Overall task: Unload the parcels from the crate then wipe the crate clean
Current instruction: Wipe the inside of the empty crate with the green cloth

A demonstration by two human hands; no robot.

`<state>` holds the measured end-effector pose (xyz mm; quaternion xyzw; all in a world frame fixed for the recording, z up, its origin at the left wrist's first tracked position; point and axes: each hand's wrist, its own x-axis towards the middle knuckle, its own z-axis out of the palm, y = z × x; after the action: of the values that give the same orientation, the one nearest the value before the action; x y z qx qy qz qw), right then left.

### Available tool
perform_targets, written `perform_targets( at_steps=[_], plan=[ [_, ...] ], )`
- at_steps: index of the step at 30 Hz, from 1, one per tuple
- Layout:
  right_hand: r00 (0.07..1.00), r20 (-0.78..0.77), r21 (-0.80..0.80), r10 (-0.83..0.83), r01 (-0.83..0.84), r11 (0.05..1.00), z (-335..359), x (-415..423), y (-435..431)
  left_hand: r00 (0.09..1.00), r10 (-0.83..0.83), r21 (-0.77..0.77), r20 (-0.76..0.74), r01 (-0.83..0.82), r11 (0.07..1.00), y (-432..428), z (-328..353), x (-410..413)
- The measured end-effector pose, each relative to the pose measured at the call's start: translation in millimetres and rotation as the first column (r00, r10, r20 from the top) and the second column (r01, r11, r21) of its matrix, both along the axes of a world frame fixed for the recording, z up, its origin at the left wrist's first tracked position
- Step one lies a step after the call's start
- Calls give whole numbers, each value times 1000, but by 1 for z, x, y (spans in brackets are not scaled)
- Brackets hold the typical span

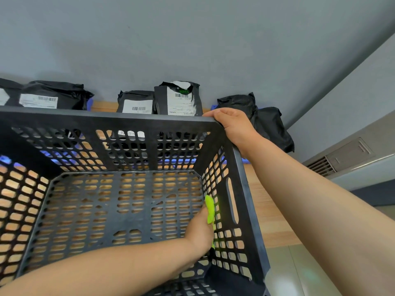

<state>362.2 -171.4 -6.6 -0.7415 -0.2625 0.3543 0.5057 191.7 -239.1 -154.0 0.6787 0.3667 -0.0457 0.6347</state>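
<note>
Pressing green cloth on black perforated crate right wall, your left hand hides its fingers: can't tell. Right hand fingers clamp far corner. Parcels line tabletop behind.

A: Left hand status?
B: Forearm extends across to the right; hand holds a cloth, fingers hidden.
A: Right hand?
B: Arm extends forward; fingers curl over the crate rim.

Left wall and near rim of crate cut off by frame edges. Green cloth mostly hidden behind left hand; its fingers hidden too. Lower parts of parcels behind crate rim; label print too small to read.
</note>
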Motion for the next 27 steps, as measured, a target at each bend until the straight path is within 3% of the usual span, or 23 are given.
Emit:
perform_targets(
  at_steps=[10,14,16,17,19,21,22,24,27],
  plan=[
    [998,54,-17,11,-10,1000,-2,1,0,983,-176,204,61,160,966,-6,55,-15],
    [997,74,-23,10,-8,1000,-1,-1,0,970,-211,127,120,196,972,-9,79,-25],
    [979,204,-34,17,-11,999,-2,-1,1,964,-222,76,146,213,974,-11,86,-28],
    [933,357,-60,37,-16,998,-3,-1,2,961,-236,71,147,228,971,-12,87,-28],
    [700,698,-171,152,-43,984,-5,1,5,954,-273,67,126,267,961,-15,82,-26],
    [416,851,-316,320,-81,945,-5,-3,8,959,-264,56,107,260,964,-19,71,-24],
    [331,868,-362,371,-91,928,-6,-5,9,963,-259,57,80,255,965,-20,64,-22],
    [279,870,-398,406,-89,913,-5,-6,10,973,-229,45,19,228,973,-23,50,-20],
    [300,871,-380,389,-90,920,-6,-4,9,978,-204,-13,-38,203,979,-24,32,-22]
  ],
)
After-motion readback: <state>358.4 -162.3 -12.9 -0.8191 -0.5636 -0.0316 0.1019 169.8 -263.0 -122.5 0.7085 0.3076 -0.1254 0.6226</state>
